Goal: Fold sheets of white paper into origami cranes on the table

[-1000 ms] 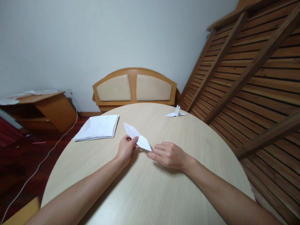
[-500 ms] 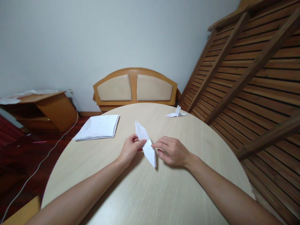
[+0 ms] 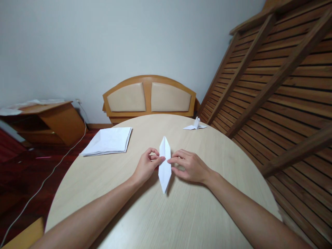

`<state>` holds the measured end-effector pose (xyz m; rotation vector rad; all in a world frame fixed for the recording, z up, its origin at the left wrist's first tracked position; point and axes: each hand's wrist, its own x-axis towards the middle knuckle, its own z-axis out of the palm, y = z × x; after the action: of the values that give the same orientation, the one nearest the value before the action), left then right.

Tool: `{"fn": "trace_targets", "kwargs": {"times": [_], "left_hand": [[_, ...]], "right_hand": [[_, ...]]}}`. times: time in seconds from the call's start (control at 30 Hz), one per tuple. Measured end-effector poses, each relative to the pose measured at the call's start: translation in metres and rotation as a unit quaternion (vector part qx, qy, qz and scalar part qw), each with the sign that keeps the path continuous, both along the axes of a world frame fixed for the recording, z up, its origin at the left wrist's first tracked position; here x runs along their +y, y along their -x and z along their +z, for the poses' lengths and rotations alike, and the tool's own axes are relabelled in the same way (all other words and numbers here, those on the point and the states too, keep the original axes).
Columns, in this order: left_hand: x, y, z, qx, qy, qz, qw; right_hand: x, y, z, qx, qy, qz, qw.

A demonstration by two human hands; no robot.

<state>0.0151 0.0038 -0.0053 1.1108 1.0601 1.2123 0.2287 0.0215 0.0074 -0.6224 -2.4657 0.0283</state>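
A narrow white folded paper [image 3: 164, 173], pointed at both ends with a crease down its length, is held upright-lengthwise just above the table between my hands. My left hand [image 3: 147, 164] grips its left edge, with the thumb across the front and the other fingers curled, partly behind it. On the opposite edge, the fingertips of my right hand [image 3: 190, 166] close on the middle of the folded paper; the thumb tip lies by the edge, partly hidden.
A finished paper crane [image 3: 195, 125] stands at the table's far right. Stacked white paper sheets [image 3: 111, 140] lie at the far left of the round table [image 3: 202, 214]. Beyond are a headboard [image 3: 147, 98], a wooden cabinet [image 3: 57, 124] and a leaning slatted wood frame [image 3: 280, 83].
The folded paper has turned from a slant to pointing straight away from me, its near tip swinging left. Both hands stay in nearly the same place.
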Motion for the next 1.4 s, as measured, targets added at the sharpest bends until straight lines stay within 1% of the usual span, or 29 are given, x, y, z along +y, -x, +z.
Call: {"fn": "trace_targets", "kwargs": {"times": [0.13,0.2,0.3,0.4,0.47,0.67,0.77,0.87,0.97,1.07,1.13,1.23,1.4], "left_hand": [[0.002,0.0,0.0,-0.002,-0.013,-0.013,1.0],[0.002,0.0,0.001,-0.002,-0.026,-0.009,1.0],[0.0,0.0,0.002,0.011,-0.063,-0.021,0.998],[-0.004,0.0,0.001,0.041,-0.107,-0.043,0.993],[-0.006,-0.001,0.0,0.067,-0.122,-0.046,0.989],[-0.004,-0.002,-0.001,0.118,-0.148,-0.014,0.982],[-0.003,-0.001,-0.001,0.125,-0.148,-0.01,0.981],[-0.004,-0.002,0.001,0.124,-0.152,-0.013,0.981],[-0.005,-0.004,0.002,0.102,-0.148,-0.009,0.984],[-0.005,-0.005,0.001,0.08,-0.133,-0.009,0.988],[-0.004,-0.005,-0.001,0.073,-0.127,-0.013,0.989],[-0.004,-0.004,-0.003,0.07,-0.119,-0.017,0.99],[-0.005,-0.005,-0.001,0.079,-0.127,-0.023,0.989]], "right_hand": [[0.002,0.001,-0.001,0.003,0.001,-0.018,1.0],[0.003,0.001,-0.002,0.021,0.019,-0.027,0.999],[0.004,0.002,-0.003,0.074,0.081,-0.035,0.993],[0.004,0.005,-0.006,0.13,0.151,-0.041,0.979],[0.003,0.007,-0.008,0.164,0.182,-0.052,0.968],[0.001,0.013,-0.011,0.218,0.256,-0.071,0.939],[0.0,0.016,-0.012,0.243,0.298,-0.071,0.921],[0.0,0.019,-0.014,0.283,0.331,-0.054,0.899],[0.003,0.019,-0.018,0.333,0.383,-0.012,0.861],[0.005,0.018,-0.02,0.352,0.454,0.021,0.818],[0.006,0.018,-0.021,0.357,0.476,0.019,0.804],[0.005,0.018,-0.02,0.358,0.466,0.002,0.809],[0.004,0.018,-0.017,0.34,0.456,-0.009,0.822]]}}
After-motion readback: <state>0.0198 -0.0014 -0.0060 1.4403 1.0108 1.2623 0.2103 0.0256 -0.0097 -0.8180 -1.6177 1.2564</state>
